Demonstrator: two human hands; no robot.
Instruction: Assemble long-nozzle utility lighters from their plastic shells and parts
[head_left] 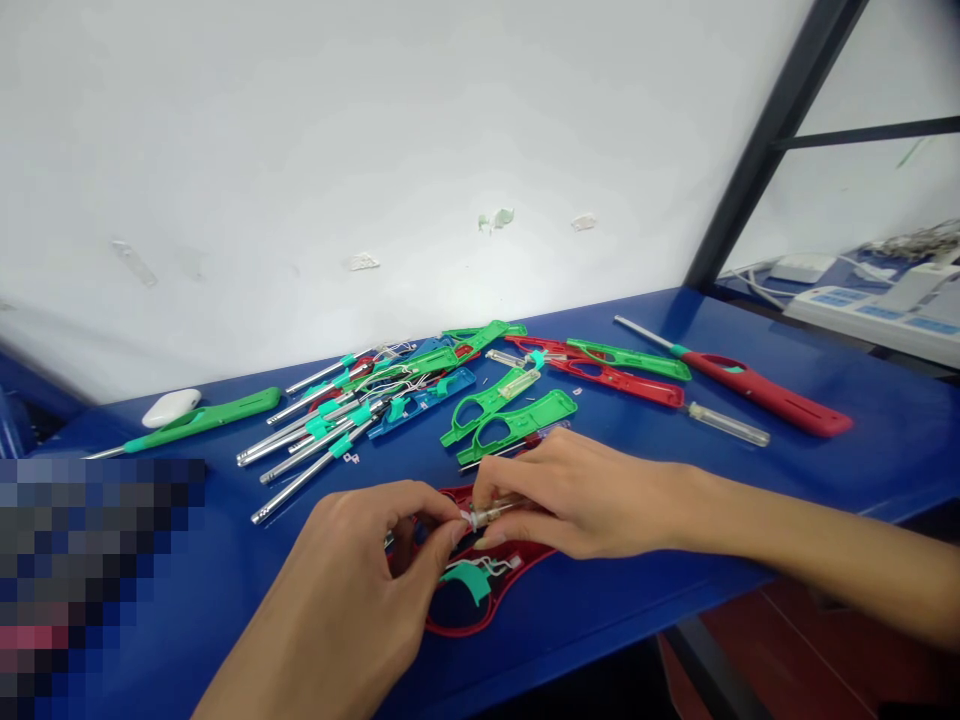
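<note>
Clear tube (493, 513) held between both hands, low at the middle of the head view.

Its whitish end is pinched by the left fingers (444, 548), while its body is gripped narrowly by the right fingers (508, 529). Just below the fingers, a red casing (459, 631) with a teal trigger (471, 580) is laid on the blue bench (225, 560). Beyond them, green shells (555, 409) are scattered; metal rods (294, 489) are piled beyond the left fingers.

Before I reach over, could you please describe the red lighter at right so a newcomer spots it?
On the blue table, look right, just before the black post. There lies the red lighter; unlike the neighbouring red shell and green shell, it has a projecting silver tube.
</note>
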